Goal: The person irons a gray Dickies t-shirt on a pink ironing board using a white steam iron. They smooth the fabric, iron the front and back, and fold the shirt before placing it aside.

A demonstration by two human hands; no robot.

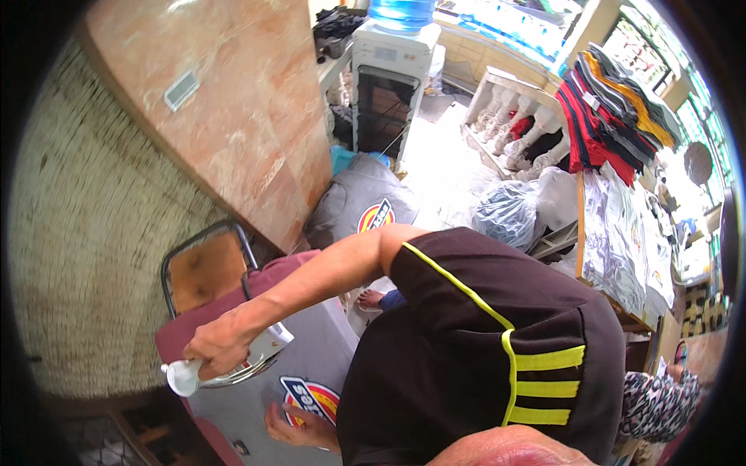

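My right arm reaches across to the left, and my right hand (221,346) is closed around the handle of a white clothes iron (272,342) with a shiny metal edge. A white rounded, cup-like piece (184,378) shows by that hand; whether it belongs to the iron I cannot tell. Under the iron lies a grey garment (233,412) with a colourful printed emblem (315,400), spread over a maroon-covered surface (175,330). My left hand (303,427) rests on the garment at the emblem's edge, fingers extended and holding nothing.
A metal-framed chair (203,272) stands beyond the maroon surface. Another grey printed garment (361,194) lies near the marble-like wall. A water dispenser (388,78) is behind it. Folded clothes (606,109) and plastic-wrapped bundles (614,233) are at right. A person's patterned sleeve (660,404) shows at lower right.
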